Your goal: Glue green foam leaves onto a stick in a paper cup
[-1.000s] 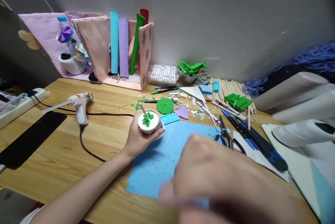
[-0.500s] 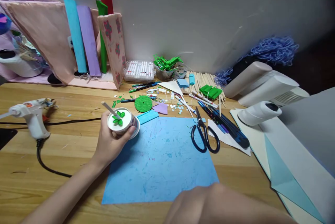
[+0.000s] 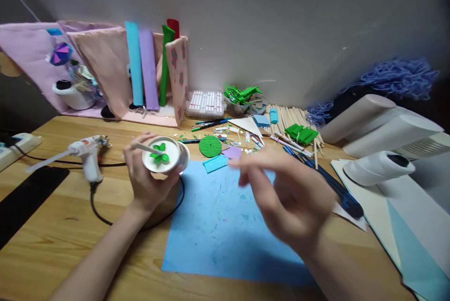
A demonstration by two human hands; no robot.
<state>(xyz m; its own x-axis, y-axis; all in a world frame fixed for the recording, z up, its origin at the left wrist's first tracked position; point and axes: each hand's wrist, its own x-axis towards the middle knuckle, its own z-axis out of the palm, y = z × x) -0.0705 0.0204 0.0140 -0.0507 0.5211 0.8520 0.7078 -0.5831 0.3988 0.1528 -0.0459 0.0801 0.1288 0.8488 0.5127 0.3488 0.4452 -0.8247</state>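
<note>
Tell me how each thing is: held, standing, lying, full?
Left hand: wrapped around the cup
Cup: held, leafy top showing
Right hand: raised, fingers part-curled, nothing seen in it
Glue gun: standing, glue stick in
Blue sheet: flat, partly hidden
Green disc: lying flat
Marker box: filled
Purple roll: upright

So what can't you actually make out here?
All in the head view:
- Side of the white cup against the palm: hidden by the left hand.
- Whether the right hand pinches anything: its fingertips are blurred.
- Part of the blue sheet: covered by the right hand and arm.
- Whole length of the black slab: cut off by the left edge.
</note>
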